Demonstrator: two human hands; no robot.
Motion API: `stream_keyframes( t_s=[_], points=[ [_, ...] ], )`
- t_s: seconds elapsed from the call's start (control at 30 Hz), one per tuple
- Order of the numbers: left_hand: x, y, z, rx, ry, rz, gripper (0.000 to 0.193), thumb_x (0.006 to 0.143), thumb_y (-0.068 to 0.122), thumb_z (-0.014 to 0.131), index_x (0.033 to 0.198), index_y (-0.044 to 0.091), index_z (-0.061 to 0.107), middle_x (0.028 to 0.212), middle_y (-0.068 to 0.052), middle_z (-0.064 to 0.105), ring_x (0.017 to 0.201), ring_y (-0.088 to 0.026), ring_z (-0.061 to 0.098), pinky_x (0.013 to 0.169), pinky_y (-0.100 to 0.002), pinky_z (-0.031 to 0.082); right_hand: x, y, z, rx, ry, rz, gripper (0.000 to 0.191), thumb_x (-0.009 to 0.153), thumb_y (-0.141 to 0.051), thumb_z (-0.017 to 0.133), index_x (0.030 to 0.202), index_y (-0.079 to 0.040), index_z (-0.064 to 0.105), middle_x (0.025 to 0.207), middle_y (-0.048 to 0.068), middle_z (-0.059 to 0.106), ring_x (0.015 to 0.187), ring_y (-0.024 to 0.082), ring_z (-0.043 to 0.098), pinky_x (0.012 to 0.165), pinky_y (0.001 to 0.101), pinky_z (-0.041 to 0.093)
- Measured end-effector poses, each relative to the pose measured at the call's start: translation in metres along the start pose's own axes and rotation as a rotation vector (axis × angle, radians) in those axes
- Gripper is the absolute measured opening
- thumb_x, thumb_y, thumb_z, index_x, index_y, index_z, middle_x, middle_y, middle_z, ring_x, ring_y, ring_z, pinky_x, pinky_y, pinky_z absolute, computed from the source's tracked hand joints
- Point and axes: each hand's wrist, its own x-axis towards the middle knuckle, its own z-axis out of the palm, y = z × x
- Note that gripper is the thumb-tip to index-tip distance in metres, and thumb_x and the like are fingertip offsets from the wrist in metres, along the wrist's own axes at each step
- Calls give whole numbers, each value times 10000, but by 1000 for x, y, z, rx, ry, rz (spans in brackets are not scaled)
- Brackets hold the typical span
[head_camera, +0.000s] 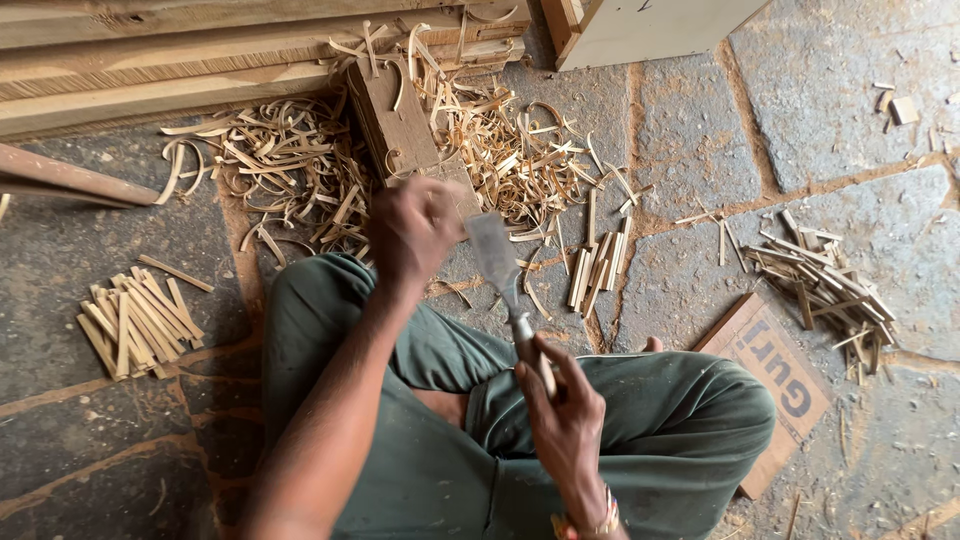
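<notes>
A chisel (505, 290) is held by its handle in the right hand (565, 410), whose fingers are wrapped tightly around it. Its long axis is tilted from lower right to upper left, and the flat metal blade is pointed up and away from the person, toward the left hand (415, 230). The left hand is closed into a fist just beside the blade tip, over the near end of a wooden block (400, 125); what is gripped inside it cannot be told. The block is laid lengthwise away from the person and is ringed by curled shavings (290, 160). A neat bundle of cut strips (140, 325) is seen well apart on the left, another pile of strips (830, 290) on the right. Bare stone floor (690, 150) is left open between the shavings and the right pile.
</notes>
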Motion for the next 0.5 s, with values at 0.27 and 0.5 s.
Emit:
stream_keyframes(
  t_s=[0.27, 0.5],
  points=[
    [-73, 32, 6, -133, -476, 789, 633, 1002, 537, 603, 521, 129, 555, 493, -53, 541, 477, -214, 506, 623, -418, 493, -22, -16, 4, 107, -42, -4, 392, 891, -185, 760, 1266, -74, 734, 617, -2, 699, 467, 16, 467, 393, 250, 313],
    [-73, 29, 4, -197, -372, 790, 640, 1009, 478, 652, 512, 112, 484, 486, -61, 471, 474, -237, 477, 583, -421, 439, -22, -22, 6, 100, -65, 19, 377, 901, -147, 758, 1265, -51, 738, 612, -22, 656, 506, 8, 436, 425, 238, 309]
  ],
)
